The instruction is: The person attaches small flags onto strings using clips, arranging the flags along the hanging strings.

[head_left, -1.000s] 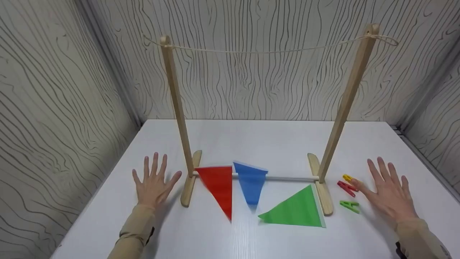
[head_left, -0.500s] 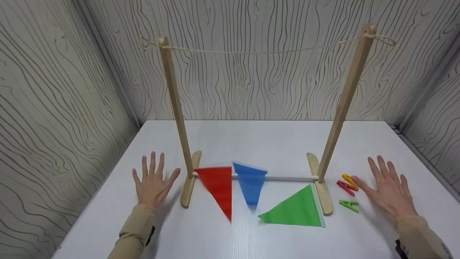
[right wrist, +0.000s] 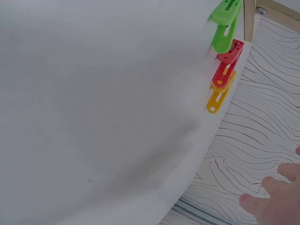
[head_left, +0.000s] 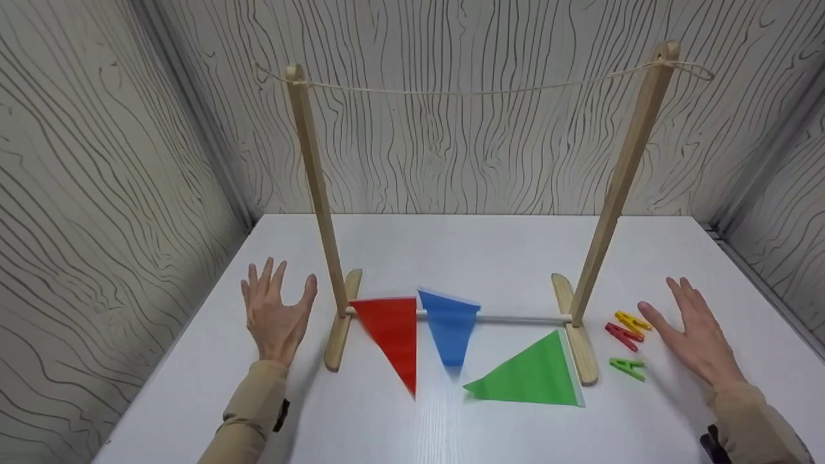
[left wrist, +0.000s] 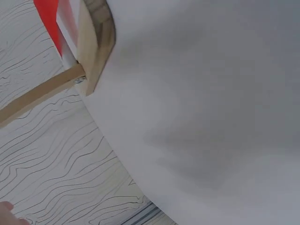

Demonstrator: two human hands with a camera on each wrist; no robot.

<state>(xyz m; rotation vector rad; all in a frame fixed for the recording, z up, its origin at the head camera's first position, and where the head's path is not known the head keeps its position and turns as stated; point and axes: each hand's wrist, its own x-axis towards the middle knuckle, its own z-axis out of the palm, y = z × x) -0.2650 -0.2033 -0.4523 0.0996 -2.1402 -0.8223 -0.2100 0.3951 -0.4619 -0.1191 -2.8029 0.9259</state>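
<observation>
My left hand (head_left: 277,319) is held over the table left of the wooden stand, fingers spread and holding nothing. On the other side, my right hand (head_left: 699,338) hovers with its thumb beside the yellow clothespin (head_left: 633,320). A red clothespin (head_left: 623,336) and a green clothespin (head_left: 627,368) lie close by; all three show in the right wrist view. Between the stand's feet, a red pennant (head_left: 396,338) and a blue pennant (head_left: 452,332) lie across the white crossbar (head_left: 522,319). Nearer me, a green pennant (head_left: 532,377) lies flat, its pale edge along the right foot.
Two tall wooden posts, the left post (head_left: 312,174) and the right post (head_left: 625,174), rise from wooden feet. A thin string (head_left: 451,93) sags between their tops, with a loop at the right end. Wood-patterned walls (head_left: 438,154) enclose the white table (head_left: 412,251).
Both hands have lifted from the table. The left has turned, its thumb rising, and the right has narrowed its fingers, uncovering more of the yellow clothespin. Pennants and stand stay put.
</observation>
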